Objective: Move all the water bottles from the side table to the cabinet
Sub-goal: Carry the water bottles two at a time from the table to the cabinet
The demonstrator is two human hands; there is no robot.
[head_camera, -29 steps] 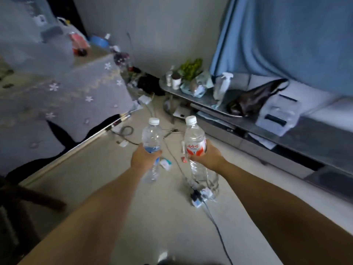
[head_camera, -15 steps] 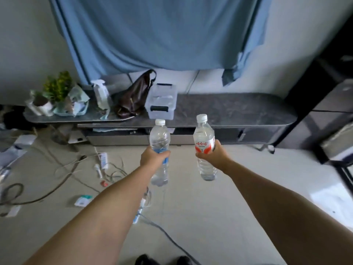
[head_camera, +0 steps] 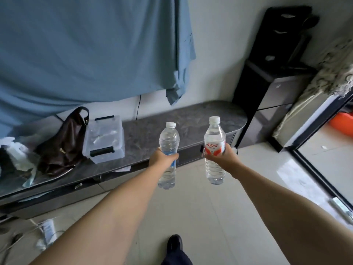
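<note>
My left hand [head_camera: 162, 157] grips a clear water bottle with a blue label [head_camera: 168, 140] around its middle, upright, white cap on top. My right hand [head_camera: 222, 157] grips a second clear bottle with a red and white label [head_camera: 214, 139], also upright. Both bottles are held out in front of me above the floor, just before the long low cabinet with a dark grey marbled top [head_camera: 193, 116]. The stretch of cabinet top behind the bottles is bare.
On the cabinet's left part stand a clear plastic box with black handles [head_camera: 104, 138] and a brown leather bag [head_camera: 63, 144]. A blue curtain [head_camera: 86, 50] hangs behind. A tall black appliance [head_camera: 271, 73] stands at the cabinet's right end. Cables [head_camera: 44, 232] lie on the floor at left.
The view has swung right and closer to the cabinet; the plant and cluttered left end have left the view. Both hands still hold their bottles upright in front of me.
</note>
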